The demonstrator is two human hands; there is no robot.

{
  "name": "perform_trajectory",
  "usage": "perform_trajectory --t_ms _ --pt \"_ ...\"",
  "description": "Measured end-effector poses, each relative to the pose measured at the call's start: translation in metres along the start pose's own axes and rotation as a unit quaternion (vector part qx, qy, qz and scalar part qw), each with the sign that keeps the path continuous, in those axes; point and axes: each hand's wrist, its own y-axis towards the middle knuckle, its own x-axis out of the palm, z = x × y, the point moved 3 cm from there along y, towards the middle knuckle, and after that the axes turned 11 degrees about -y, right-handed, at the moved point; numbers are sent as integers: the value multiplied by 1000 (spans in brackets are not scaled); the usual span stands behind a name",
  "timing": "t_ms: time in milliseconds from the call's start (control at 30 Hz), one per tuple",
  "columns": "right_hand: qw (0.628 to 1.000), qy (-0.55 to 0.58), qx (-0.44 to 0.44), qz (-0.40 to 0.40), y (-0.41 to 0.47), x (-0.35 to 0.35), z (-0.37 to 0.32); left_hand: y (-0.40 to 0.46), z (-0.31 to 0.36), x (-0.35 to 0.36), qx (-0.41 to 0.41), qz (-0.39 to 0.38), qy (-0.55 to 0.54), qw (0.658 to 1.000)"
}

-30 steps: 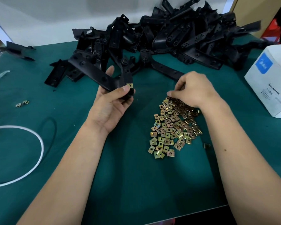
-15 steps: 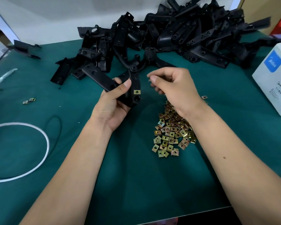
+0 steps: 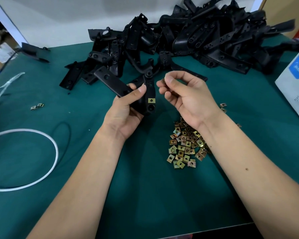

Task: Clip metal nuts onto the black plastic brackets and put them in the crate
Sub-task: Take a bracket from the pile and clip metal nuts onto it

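Observation:
My left hand [image 3: 126,111] grips a black plastic bracket [image 3: 110,82] above the green table, its long arm pointing up and to the left. One brass nut [image 3: 151,100] is clipped on the bracket's near arm, above a round hole. My right hand [image 3: 186,95] is raised just right of the bracket and pinches a small metal nut [image 3: 163,81] between thumb and forefinger. A heap of loose brass nuts [image 3: 185,145] lies on the table under my right wrist. No crate is in view.
A big pile of black brackets [image 3: 188,38] fills the back of the green table [image 3: 145,195]. A white box [image 3: 295,87] stands at the right edge. A white cord loop [image 3: 52,144] and two stray nuts [image 3: 37,106] lie at the left.
My right hand left the nut heap, rose with one nut pinched, and came up beside the bracket. My left hand turned the bracket so its nutted arm faces me.

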Motion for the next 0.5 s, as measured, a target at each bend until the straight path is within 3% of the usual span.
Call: perform_trajectory --t_ms 300,500 --pt "996 -78 -31 -6 0 1 2 1 0 -3 -9 2 1 1000" --pt "997 -73 -9 33 -2 2 2 0 -1 -3 -10 -2 0 1000"
